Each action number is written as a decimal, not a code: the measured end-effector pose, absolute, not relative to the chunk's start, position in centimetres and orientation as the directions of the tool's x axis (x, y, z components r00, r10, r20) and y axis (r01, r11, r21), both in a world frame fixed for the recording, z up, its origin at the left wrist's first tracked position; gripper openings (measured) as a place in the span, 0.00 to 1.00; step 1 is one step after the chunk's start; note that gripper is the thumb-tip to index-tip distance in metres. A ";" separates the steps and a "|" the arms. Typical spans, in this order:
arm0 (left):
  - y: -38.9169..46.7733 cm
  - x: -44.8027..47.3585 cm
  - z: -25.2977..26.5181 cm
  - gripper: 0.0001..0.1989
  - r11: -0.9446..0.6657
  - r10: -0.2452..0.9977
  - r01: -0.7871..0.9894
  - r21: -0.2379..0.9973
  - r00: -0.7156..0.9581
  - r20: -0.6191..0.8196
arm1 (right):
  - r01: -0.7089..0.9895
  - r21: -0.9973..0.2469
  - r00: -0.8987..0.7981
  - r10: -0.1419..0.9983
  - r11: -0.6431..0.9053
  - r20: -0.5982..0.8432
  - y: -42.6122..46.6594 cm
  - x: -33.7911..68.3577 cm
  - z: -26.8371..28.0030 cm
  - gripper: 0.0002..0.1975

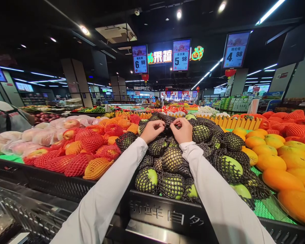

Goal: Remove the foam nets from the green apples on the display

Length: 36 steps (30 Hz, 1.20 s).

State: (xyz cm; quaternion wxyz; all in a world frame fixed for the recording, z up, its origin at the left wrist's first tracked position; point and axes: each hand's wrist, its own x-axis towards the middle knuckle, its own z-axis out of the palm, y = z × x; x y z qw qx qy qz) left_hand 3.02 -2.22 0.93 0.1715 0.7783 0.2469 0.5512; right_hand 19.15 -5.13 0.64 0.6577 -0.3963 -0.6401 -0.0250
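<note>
Both hands reach over a heap of green apples (173,160) in black foam nets. My left hand (152,131) is closed in a pinch, thumb against fingers, at the edge of a black foam net (167,119) near the back of the heap. On the net's other side, my right hand (183,130) pinches it too, fingers curled in. Whether an apple sits inside that net I cannot tell. Close in front of the hands lie more netted apples, some with bare green skin showing, such as a front apple (146,180).
Apples in red and orange nets (88,140) lie to the left, beside wrapped pale fruit (47,132). Oranges (282,159) fill the right side. A black display edge (165,210) runs along the front. At far left stands another person (8,113). Price screens (181,55) hang overhead.
</note>
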 end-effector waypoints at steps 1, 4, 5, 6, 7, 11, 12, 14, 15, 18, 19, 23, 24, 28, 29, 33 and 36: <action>-2.3 3.0 0.9 0.10 -0.834 0.551 0.181 0.521 0.293 0.781 | 0.562 -0.499 0.195 0.481 0.659 0.855 -5.1 19.2 0.7 0.07; -2.6 3.1 1.0 0.09 -0.859 0.505 0.135 0.495 0.387 0.771 | 0.592 -0.549 0.202 0.550 0.590 0.810 -5.4 19.2 0.8 0.15; -2.7 3.0 1.1 0.09 -0.853 0.509 0.131 0.505 0.427 0.748 | 0.579 -0.565 0.185 0.580 0.588 0.793 -5.5 19.3 0.8 0.18; -2.8 3.0 1.1 0.08 -0.842 0.517 0.133 0.522 0.471 0.715 | 0.552 -0.581 0.162 0.606 0.599 0.779 -5.7 19.3 0.8 0.21; -2.9 3.0 1.1 0.08 -0.831 0.526 0.138 0.539 0.512 0.679 | 0.515 -0.594 0.135 0.626 0.618 0.768 -5.8 19.3 0.8 0.23; -2.9 2.9 1.2 0.09 -0.814 0.532 0.155 0.560 0.585 0.612 | 0.418 -0.581 0.080 0.609 0.698 0.789 -5.9 19.3 0.8 0.22; -2.9 2.9 1.2 0.09 -0.817 0.531 0.161 0.553 0.583 0.615 | 0.423 -0.551 0.081 0.576 0.719 0.814 -5.8 19.2 0.9 0.20; -2.8 2.9 1.2 0.10 -0.826 0.529 0.179 0.535 0.576 0.623 | 0.455 -0.456 0.073 0.478 0.765 0.875 -5.6 19.2 1.0 0.19; -2.8 2.9 1.2 0.10 -0.831 0.529 0.194 0.522 0.569 0.630 | 0.472 -0.406 0.058 0.432 0.782 0.900 -5.6 19.1 1.0 0.22; -2.8 3.0 1.1 0.09 -0.856 0.512 0.247 0.454 0.524 0.680 | 0.499 -0.379 -0.015 0.445 0.780 0.895 -5.6 19.0 1.1 0.32; -2.9 3.1 1.1 0.09 -0.873 0.487 0.258 0.414 0.499 0.717 | 0.506 -0.432 -0.018 0.510 0.746 0.860 -5.6 19.0 1.1 0.34; -3.4 3.4 1.0 0.08 -0.937 0.327 0.250 0.244 0.382 0.864 | 0.526 -0.663 -0.001 0.780 0.533 0.626 -6.0 19.1 1.0 0.38; -3.5 3.5 1.0 0.07 -0.938 0.319 0.248 0.240 0.354 0.879 | 0.521 -0.673 -0.026 0.798 0.525 0.602 -6.1 19.1 1.0 0.38; -3.1 3.8 0.9 0.15 -0.895 0.426 0.258 0.363 0.262 0.866 | 0.494 -0.555 -0.171 0.700 0.670 0.693 -6.3 19.2 0.9 0.31; -3.0 3.8 0.8 0.12 -0.890 0.437 0.261 0.373 0.259 0.861 | 0.486 -0.522 -0.191 0.668 0.701 0.719 -6.2 19.2 0.9 0.27; -2.4 3.9 0.9 0.06 -0.905 0.426 0.155 0.397 0.313 0.849 | 0.505 -0.457 -0.181 0.607 0.732 0.773 -5.8 19.1 1.0 0.09; -2.3 4.0 1.0 0.08 -0.854 0.503 0.018 0.521 0.291 0.814 | 0.590 -0.461 -0.060 0.605 0.663 0.794 -5.2 19.2 0.9 0.09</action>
